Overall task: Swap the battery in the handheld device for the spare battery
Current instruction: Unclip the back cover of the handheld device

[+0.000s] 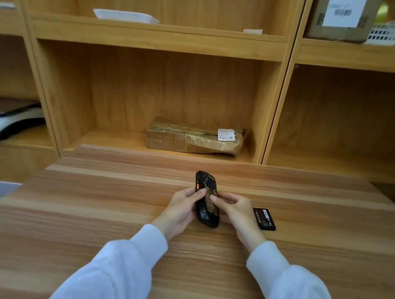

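Both hands grip the handheld device (206, 202), long axis running away from the person; the spare battery (264, 219) lies on the surface (103, 212) just beside the right hand (235, 212), left hand (182, 207) farther.

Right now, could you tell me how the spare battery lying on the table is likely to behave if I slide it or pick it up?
The spare battery looks like a flat, rigid slab, so it probably won't flex or roll. Lying flat on the smooth wooden table, it would likely slide easily when pushed. Its low profile may make it awkward to pinch; lifting it by an edge seems easier. It lies just beyond the right hand.
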The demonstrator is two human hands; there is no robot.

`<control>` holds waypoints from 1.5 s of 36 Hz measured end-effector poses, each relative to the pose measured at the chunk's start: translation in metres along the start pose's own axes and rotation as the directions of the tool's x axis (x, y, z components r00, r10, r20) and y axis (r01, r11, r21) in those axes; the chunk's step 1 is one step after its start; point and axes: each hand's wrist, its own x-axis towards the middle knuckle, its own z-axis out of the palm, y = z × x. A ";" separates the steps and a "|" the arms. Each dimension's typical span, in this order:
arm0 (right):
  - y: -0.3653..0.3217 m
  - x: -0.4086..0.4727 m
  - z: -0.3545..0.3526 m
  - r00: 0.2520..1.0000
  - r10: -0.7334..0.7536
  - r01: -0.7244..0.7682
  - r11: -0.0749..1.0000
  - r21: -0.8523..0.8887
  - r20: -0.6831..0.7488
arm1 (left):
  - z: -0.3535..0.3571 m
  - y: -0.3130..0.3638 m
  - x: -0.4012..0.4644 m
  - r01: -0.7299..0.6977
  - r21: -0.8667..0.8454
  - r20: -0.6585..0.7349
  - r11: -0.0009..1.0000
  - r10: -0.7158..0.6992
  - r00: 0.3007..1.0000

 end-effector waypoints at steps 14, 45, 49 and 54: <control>0.009 0.004 -0.001 0.980 -0.150 0.093 0.925 -0.367 -0.128 | -0.010 0.000 0.006 -0.022 0.317 -0.155 0.948 0.074 0.985; 0.012 -0.006 0.010 0.952 -0.221 0.054 0.801 -0.596 -0.210 | -0.015 -0.006 0.019 -0.016 0.781 -0.180 0.625 0.250 0.951; 0.011 -0.007 0.011 0.953 -0.218 0.056 0.807 -0.589 -0.208 | -0.017 -0.004 0.016 -0.017 0.785 -0.168 0.619 0.239 0.956; 0.010 -0.006 0.008 0.963 -0.204 0.061 0.803 -0.593 -0.177 | -0.017 0.000 0.015 -0.015 0.817 -0.164 0.576 0.258 0.952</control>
